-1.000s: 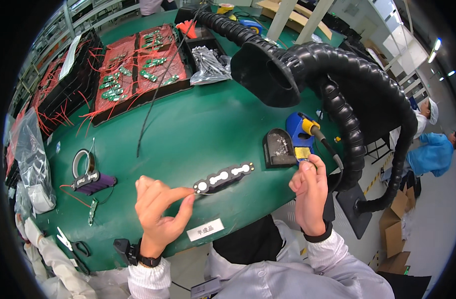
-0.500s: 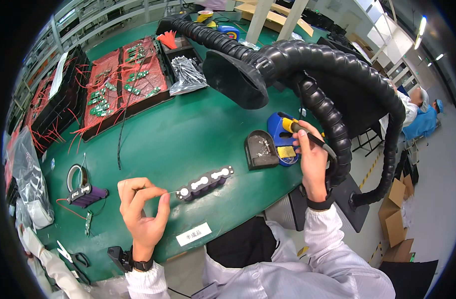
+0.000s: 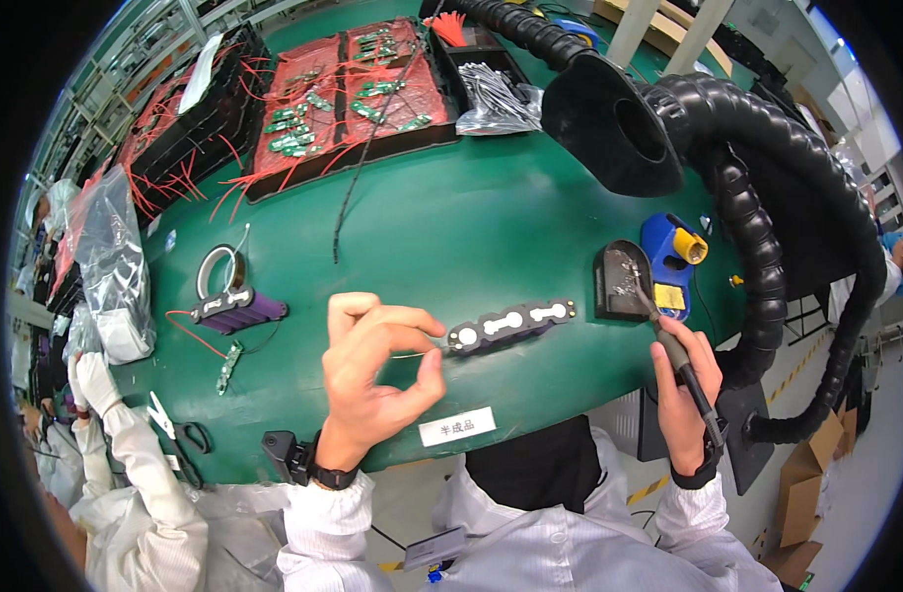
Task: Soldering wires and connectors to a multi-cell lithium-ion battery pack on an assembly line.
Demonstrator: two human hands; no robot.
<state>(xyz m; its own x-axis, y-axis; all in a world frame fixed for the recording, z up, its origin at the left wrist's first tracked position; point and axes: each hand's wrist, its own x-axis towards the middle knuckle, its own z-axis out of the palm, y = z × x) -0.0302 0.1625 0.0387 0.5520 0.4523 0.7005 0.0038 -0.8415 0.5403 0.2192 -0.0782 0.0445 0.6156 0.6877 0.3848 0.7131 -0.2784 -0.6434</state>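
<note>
My left hand (image 3: pixel 377 370) pinches a thin solder wire (image 3: pixel 404 356) between thumb and forefinger, close to the left end of a battery pack (image 3: pixel 510 326). The pack lies on the green table, dark-sided, with white plates along its top. In my right hand (image 3: pixel 690 395) is a soldering iron (image 3: pixel 678 355), gripped like a pen. Its tip reaches into a black scoop-shaped tray (image 3: pixel 609 301) holding bright solder bits. Beside that tray stands a blue iron stand (image 3: pixel 658 242) with a yellow holder and a yellow sponge.
Black fume hoses and a hood (image 3: pixel 609 123) arch over the right side. Red-lined trays (image 3: pixel 303 163) of circuit boards sit at the back. On the left are a purple battery pack (image 3: pixel 239 314), a tape roll (image 3: pixel 215 271), scissors (image 3: pixel 183 434) and a co-worker's gloved hand (image 3: pixel 98 385).
The soldering iron has come away from the stand's yellow holder, and its tip is now in the black tray. My left hand stays by the pack's end. The whole view has shifted.
</note>
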